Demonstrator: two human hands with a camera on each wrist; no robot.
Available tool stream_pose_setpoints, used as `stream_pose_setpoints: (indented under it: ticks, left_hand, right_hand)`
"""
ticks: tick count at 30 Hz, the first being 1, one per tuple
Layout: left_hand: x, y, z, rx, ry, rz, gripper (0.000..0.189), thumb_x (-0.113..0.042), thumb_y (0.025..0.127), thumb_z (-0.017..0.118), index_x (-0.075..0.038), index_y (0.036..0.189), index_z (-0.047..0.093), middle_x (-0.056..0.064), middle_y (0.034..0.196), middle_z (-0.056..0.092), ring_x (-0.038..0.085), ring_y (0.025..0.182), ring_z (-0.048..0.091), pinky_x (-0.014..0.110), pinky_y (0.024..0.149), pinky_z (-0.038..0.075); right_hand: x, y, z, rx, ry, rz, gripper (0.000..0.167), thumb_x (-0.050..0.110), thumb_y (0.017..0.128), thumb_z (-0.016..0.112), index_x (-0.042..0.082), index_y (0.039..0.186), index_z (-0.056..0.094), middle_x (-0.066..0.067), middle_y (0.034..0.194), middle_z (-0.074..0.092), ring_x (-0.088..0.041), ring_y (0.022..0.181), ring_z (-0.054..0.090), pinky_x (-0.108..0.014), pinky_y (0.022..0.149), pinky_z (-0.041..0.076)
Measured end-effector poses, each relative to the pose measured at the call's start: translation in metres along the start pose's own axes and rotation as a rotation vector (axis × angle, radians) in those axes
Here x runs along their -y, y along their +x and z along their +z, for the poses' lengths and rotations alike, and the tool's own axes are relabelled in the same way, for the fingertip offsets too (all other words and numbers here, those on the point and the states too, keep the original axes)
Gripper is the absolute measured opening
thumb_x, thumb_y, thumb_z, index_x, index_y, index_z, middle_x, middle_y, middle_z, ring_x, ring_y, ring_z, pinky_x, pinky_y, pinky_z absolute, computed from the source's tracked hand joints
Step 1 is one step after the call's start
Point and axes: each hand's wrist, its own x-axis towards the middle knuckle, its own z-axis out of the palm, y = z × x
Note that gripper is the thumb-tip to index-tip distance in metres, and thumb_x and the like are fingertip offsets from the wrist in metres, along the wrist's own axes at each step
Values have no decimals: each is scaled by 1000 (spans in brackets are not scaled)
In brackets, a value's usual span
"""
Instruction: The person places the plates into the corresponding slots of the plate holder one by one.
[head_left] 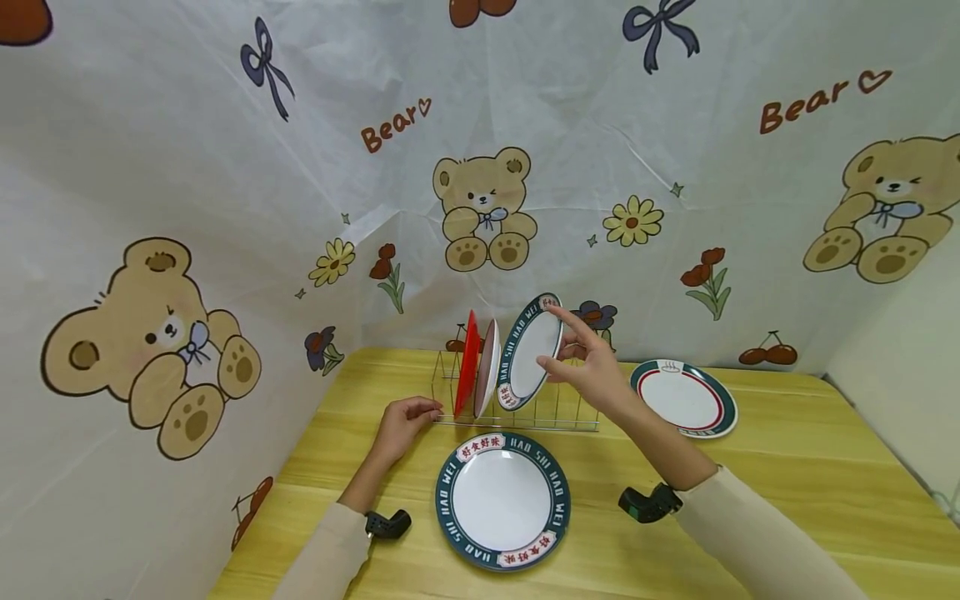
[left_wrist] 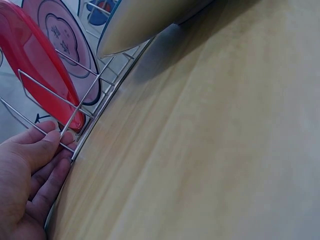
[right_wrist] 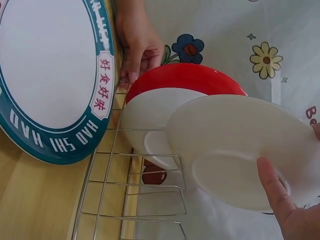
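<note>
My right hand (head_left: 592,367) grips a white plate with a green lettered rim (head_left: 531,350) by its edge. That plate tilts above the wire rack (head_left: 555,414); in the right wrist view a finger lies along its pale underside (right_wrist: 230,150). My left hand (head_left: 401,425) pinches the rack's near left corner, seen close up in the left wrist view as fingers round the thin wire (left_wrist: 75,145). A red plate (head_left: 467,364) stands on edge in the rack's left part. Beside it leans a plate with a pink face (left_wrist: 70,42) and white back (head_left: 489,367).
In front of the rack a large green-rimmed plate (head_left: 501,500) lies flat on the wooden table (head_left: 615,550). Another plate with green and red rings (head_left: 682,400) rests at the right. A bear-printed cloth (head_left: 570,150) hangs behind the table and along the left.
</note>
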Motion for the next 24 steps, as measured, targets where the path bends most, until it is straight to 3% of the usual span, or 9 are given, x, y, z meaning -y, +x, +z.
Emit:
stream_pose_setpoints:
  ticks: [5, 8, 12, 16, 20, 24]
  left_hand:
    - [1, 0, 2, -15, 8, -17, 15, 1, 90, 72, -2, 103, 78, 12, 100, 76, 31, 96, 72, 32, 83, 60]
    - [-11, -3, 1, 3, 15, -16, 15, 5, 92, 70, 4, 105, 75, 19, 102, 75, 36, 98, 71, 37, 85, 60]
    - [-10, -2, 0, 24, -5, -10, 14, 0, 93, 71, 0, 105, 77, 15, 102, 76, 31, 98, 72, 32, 84, 60]
    - [0, 1, 1, 4, -8, -30, 14, -2, 92, 72, -3, 104, 78, 12, 102, 76, 30, 97, 73, 28, 83, 60]
    - [-8, 1, 2, 4, 19, -36, 15, 3, 93, 70, 4, 106, 75, 17, 103, 75, 35, 98, 72, 27, 83, 60]
    - [-24, -4, 0, 35, 11, -23, 16, 6, 94, 67, 7, 108, 74, 19, 104, 75, 36, 99, 72, 26, 84, 59]
  right_hand:
    - [-2, 7, 7, 41, 7, 11, 83, 2, 90, 76, 26, 158, 36, -25, 107, 54, -41, 94, 63, -37, 69, 63]
    - [10, 9, 10, 57, -10, 10, 81, -1, 90, 74, 19, 159, 35, -29, 104, 53, -43, 92, 61, -40, 70, 63]
    - [9, 15, 11, 58, -35, -1, 82, 1, 90, 75, 19, 159, 35, -27, 100, 53, -42, 89, 60, -43, 70, 63]
    - [-1, 24, 11, 61, -49, -11, 83, 6, 89, 78, 26, 158, 36, -22, 98, 54, -38, 88, 62, -44, 70, 63]
    - [5, 30, 13, 76, -94, 4, 81, 10, 89, 79, 30, 157, 38, -21, 97, 55, -34, 87, 62, -40, 70, 63]
    - [8, 34, 19, 99, -143, 19, 80, 11, 89, 79, 29, 156, 39, -19, 94, 56, -31, 84, 63, -35, 67, 62]
